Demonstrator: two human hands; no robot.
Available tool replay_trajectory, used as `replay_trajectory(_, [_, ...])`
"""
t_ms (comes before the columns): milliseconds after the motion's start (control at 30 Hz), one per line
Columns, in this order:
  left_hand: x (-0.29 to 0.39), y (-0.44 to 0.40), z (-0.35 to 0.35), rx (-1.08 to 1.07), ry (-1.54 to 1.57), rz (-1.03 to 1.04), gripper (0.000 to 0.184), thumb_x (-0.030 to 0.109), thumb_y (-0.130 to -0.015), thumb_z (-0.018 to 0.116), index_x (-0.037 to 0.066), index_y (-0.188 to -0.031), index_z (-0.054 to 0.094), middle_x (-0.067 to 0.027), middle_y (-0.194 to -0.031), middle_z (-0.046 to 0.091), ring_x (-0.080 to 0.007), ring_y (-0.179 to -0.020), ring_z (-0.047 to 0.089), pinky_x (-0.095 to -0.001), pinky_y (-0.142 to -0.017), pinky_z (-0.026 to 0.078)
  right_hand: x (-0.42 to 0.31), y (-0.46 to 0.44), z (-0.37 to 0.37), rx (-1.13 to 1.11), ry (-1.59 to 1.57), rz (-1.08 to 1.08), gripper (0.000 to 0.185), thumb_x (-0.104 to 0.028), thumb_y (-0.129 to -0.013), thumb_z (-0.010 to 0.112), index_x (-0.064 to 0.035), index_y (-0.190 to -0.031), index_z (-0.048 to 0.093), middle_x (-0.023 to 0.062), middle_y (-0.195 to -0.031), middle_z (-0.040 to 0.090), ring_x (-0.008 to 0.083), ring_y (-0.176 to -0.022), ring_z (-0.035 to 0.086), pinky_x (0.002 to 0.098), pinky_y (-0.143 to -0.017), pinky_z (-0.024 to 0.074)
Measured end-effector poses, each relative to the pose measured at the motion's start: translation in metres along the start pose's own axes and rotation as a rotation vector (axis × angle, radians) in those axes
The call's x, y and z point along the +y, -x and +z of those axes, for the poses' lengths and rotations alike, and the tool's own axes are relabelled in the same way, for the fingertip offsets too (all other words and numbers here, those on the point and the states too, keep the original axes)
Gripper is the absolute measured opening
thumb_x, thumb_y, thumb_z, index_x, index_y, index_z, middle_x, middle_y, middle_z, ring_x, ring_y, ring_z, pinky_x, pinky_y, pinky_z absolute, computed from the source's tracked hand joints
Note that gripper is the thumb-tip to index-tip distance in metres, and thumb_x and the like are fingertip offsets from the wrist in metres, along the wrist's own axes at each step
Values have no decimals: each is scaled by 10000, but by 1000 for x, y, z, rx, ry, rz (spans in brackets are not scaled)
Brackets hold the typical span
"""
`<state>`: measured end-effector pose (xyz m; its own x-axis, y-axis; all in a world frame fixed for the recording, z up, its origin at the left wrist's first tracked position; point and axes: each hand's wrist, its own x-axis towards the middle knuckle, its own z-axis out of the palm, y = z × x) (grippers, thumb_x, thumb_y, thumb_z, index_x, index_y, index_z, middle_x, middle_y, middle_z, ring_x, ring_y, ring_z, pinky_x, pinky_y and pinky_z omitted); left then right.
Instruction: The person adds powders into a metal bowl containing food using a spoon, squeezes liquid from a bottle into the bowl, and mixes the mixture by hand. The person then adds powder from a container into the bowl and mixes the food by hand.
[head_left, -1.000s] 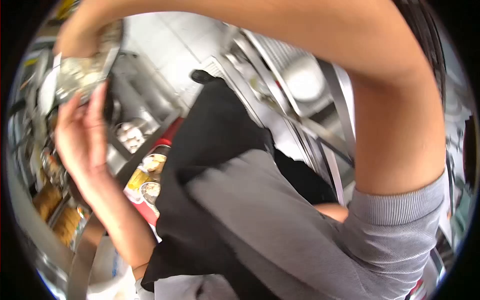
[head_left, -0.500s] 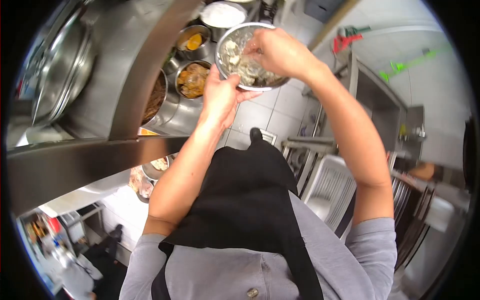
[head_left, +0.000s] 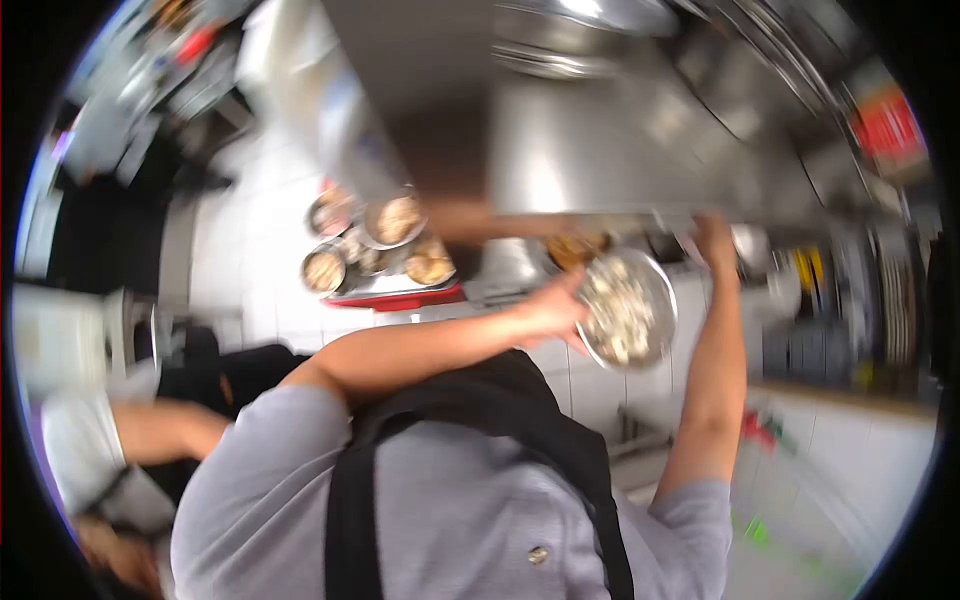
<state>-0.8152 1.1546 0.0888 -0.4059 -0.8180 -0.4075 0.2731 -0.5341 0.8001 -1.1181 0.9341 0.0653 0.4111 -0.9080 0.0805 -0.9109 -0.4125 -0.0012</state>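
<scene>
A round metal bowl [head_left: 628, 308] with pale, chunky food in it is held out in front of my body. My left hand [head_left: 556, 312] grips its left rim, with the thumb at the edge and fingers beneath. My right hand [head_left: 713, 243] is away from the bowl, reaching up and to the right, beside the edge of the steel shelf [head_left: 590, 150]. It is blurred, and its fingers and anything in them cannot be made out. Behind the bowl, a container of orange-brown food [head_left: 575, 248] shows partly under the shelf.
Several bowls of food [head_left: 395, 220] stand on a red-edged surface [head_left: 400, 300] at left centre. A co-worker's arm [head_left: 165, 430] shows at the lower left. A large metal pan [head_left: 560, 45] rests on the shelf. Grey containers [head_left: 815, 350] are at the right.
My right hand has left the food in the bowl and moved up and away to the right. The view has turned, and my left hand still holds the bowl.
</scene>
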Motion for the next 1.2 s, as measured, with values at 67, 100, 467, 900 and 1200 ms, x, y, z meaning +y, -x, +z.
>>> replay_trajectory(67, [3, 1, 0, 11, -20, -52, 675, -84, -866, 469, 22, -1485, 221, -211, -1363, 478, -355, -1071, 644, -402, -706, 654, 3, -28, 6, -153, 21, 18, 567, -177, -698, 766, -65, -1237, 631, 153, -1310, 597, 357, -1224, 541, 428, -1023, 444])
replay_trajectory(100, [3, 1, 1, 13, -52, -85, 662, -89, -857, 460, 9, -1472, 236, -217, -1355, 480, -352, -1078, 641, -399, -697, 656, 35, -40, 39, -89, -36, -7, 624, -166, -652, 774, -68, -1249, 620, 179, -1313, 588, 357, -1226, 543, 422, -1026, 441])
replay_trajectory(467, [-1, -10, 1, -1, 5, 25, 531, -60, -863, 463, -32, -1375, 328, -223, -1260, 541, -341, -1033, 664, -423, -672, 652, 54, -22, 57, 71, -1099, 507, 163, -36, -757, 690, -5, -917, 703, 42, -704, 639, 116, -573, 578, 269, -535, 499])
replay_trajectory(900, [10, -30, 5, -35, 105, 100, 580, -73, -902, 460, -8, -1438, 250, -230, -1327, 490, -354, -1047, 658, -424, -772, 644, -137, 81, -109, -362, -710, 111, 377, -240, -833, 753, 4, -1115, 704, 167, -987, 732, 212, -883, 689, 324, -849, 520])
replay_trajectory(1200, [-22, -22, -17, -96, 43, 240, 751, 153, -875, 695, 113, -1484, 257, -171, -1447, 364, -389, -1230, 518, -431, -674, 650, -189, 93, -39, -258, -758, 66, 711, -142, -627, 818, -43, -1277, 548, 131, -1258, 617, 280, -1201, 555, 377, -1045, 414])
